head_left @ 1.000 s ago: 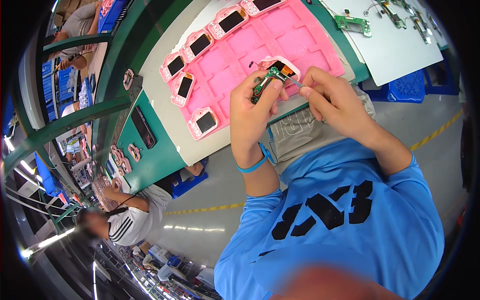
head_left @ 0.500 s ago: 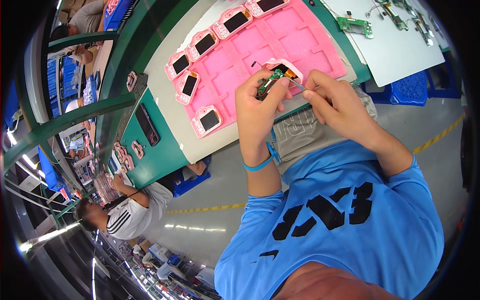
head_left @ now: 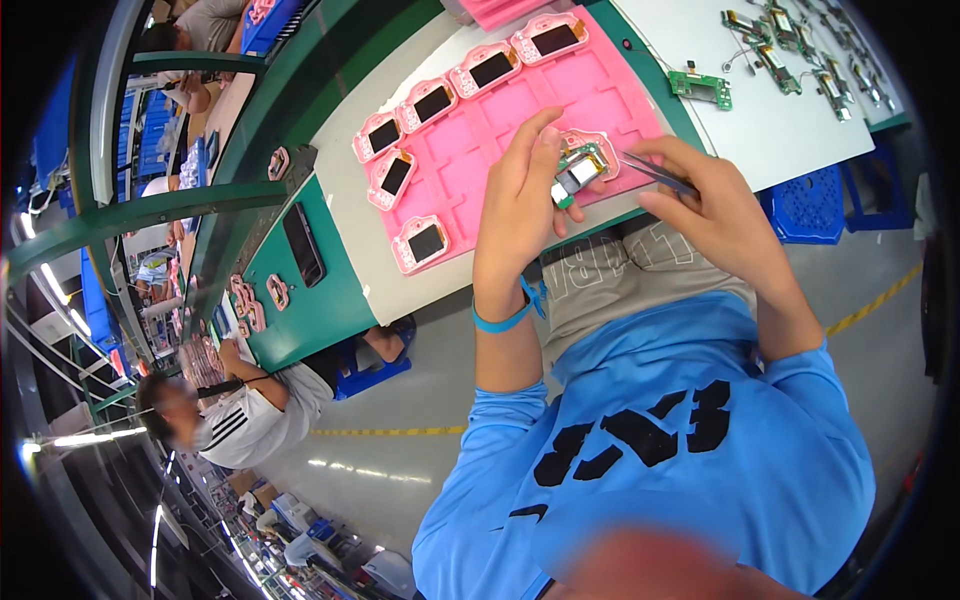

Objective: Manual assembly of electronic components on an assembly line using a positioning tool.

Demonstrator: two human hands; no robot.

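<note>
While the small pink casing (head_left: 590,150) sits at the near edge of the pink tray (head_left: 520,110), a green circuit board with a pale rectangular part (head_left: 575,175) lies in it, pinched at its near side by the left hand (head_left: 520,205). That hand's thumb and fingers are closed on the board and casing, the index finger stretched up along the tray. The right hand (head_left: 715,215) is just beside it, fingers clenched around dark slim tweezers (head_left: 655,172) whose tips point at the casing; whether the tips touch it I cannot tell. A blue band (head_left: 505,318) circles the left wrist.

Around the casing, the tray holds several more pink casings with dark screens (head_left: 430,105) in its far and left pockets, the middle pockets bare. The tray rests on a white worktop (head_left: 800,130), where loose green boards with wires (head_left: 700,85) lie scattered to the right. A green bench (head_left: 320,310) runs off to the left, bearing a dark phone (head_left: 303,243). Further down the bench, another person in a striped white shirt (head_left: 250,420) bends over more pink parts.
</note>
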